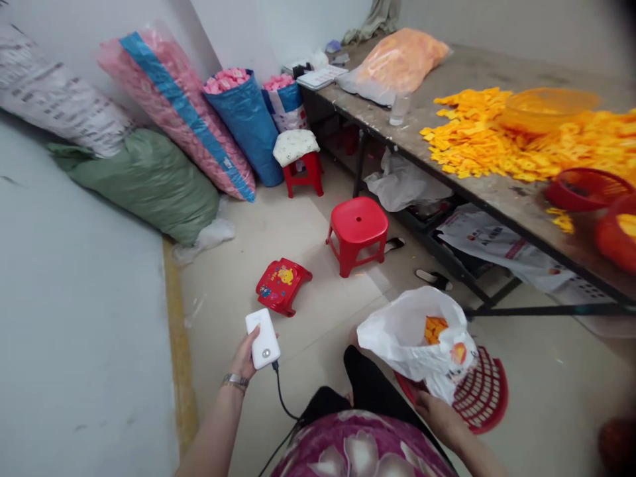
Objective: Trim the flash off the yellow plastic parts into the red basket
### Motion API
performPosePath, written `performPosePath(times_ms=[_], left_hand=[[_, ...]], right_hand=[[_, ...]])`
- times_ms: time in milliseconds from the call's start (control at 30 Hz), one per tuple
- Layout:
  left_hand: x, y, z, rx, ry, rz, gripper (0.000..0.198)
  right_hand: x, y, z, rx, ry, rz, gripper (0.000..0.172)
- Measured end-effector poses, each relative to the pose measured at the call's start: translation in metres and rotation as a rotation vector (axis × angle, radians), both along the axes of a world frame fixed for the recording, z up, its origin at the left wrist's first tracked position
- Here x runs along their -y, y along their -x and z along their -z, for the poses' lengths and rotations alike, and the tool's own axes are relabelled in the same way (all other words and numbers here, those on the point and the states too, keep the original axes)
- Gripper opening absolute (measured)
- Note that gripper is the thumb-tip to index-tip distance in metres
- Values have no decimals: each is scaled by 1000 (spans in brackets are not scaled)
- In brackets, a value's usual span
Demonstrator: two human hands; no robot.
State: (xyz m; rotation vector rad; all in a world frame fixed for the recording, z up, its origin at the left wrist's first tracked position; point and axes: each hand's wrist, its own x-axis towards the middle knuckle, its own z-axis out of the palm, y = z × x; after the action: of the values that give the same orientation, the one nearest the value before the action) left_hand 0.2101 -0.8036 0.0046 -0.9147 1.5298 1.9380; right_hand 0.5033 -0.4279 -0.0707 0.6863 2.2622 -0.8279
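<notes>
My left hand (pixel 245 354) is closed around a white power bank (pixel 263 339), its thumb on the face. A black cable (pixel 281 391) runs from the power bank's lower end down toward my lap. At the lower right, my right hand (pixel 433 407) grips the near edge of a red plastic basket (pixel 489 391); its fingertips are partly hidden. A white plastic bag (pixel 397 331) sits in the basket, its mouth open, with orange pieces (pixel 435 329) visible inside.
Ahead on the floor are a red stool (pixel 358 225) and a small printed stool (pixel 283 285). A worktable (pixel 422 142) on the right bears heaped yellow-orange pieces (pixel 477 132) and an orange basket (pixel 551 109). Full sacks (pixel 149 179) lean along the left wall.
</notes>
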Motion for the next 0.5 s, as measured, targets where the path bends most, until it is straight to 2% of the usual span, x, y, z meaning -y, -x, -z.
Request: performPosePath(times_ms=[100,233,333,500], left_hand=[[0,31,10,28,20,-51,29],[0,73,33,56,39,-132,28],[3,106,57,62,57,-168,30],[9,166,105,95,60,-166,33]], right_hand=[[-8,54,-9,-1,75,-102,19],[-11,108,-19,32,90,-186,23],[-12,139,-21,73,96,-227,23],[-12,183,-15,142,86,-249,23]])
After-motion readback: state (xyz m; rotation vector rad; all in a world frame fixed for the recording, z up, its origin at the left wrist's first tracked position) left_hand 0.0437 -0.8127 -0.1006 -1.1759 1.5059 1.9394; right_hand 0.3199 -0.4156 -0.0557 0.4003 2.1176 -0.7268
